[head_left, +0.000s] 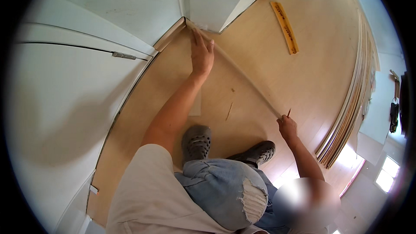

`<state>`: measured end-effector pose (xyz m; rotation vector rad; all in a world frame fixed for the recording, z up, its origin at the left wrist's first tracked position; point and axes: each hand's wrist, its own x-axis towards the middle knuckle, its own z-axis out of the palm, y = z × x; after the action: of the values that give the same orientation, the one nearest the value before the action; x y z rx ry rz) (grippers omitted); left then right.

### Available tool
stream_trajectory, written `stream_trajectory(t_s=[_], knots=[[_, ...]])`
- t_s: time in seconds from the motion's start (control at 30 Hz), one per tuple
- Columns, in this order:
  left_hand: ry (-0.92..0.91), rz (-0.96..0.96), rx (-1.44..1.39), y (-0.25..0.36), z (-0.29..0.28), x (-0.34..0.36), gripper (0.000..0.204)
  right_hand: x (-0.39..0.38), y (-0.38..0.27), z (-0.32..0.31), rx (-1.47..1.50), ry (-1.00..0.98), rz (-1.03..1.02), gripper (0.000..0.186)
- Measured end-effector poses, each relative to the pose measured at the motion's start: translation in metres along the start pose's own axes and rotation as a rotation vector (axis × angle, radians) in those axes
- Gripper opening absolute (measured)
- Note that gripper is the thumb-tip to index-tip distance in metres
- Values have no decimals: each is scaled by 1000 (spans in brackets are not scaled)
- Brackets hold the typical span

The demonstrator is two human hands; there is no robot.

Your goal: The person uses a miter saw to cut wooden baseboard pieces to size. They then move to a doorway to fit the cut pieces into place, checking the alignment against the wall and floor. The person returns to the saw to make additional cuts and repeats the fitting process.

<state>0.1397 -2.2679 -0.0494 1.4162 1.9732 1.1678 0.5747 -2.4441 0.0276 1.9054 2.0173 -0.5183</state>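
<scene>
A long, thin wood-coloured trim strip [242, 73] runs slantwise over the wood-look floor, from the wall corner at the far left to my right hand. My left hand [202, 56] reaches to its far end by the corner, fingers stretched along it and thumb apart. At the near end my right hand [287, 126] is closed, with a short reddish-brown pencil [289, 112] sticking up from it. Its fingers touch the strip's end; how firmly they grip it is hidden. A short piece of baseboard [170, 34] lies along the wall left of the corner.
A yellow printed strip [284, 28] lies on the floor [320, 60] beyond the trim. Several long strips [346, 121] are stacked at the right. A white door [73, 104] with a hinge [124, 55] stands left. My grey clogs [196, 143] are close below a wood sliver [229, 111].
</scene>
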Motion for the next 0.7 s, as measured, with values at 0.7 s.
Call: stream_trajectory(t_s=[0.7], knots=[[40, -125, -78, 17, 7, 3, 79, 11, 7, -3, 21, 38, -59, 21]])
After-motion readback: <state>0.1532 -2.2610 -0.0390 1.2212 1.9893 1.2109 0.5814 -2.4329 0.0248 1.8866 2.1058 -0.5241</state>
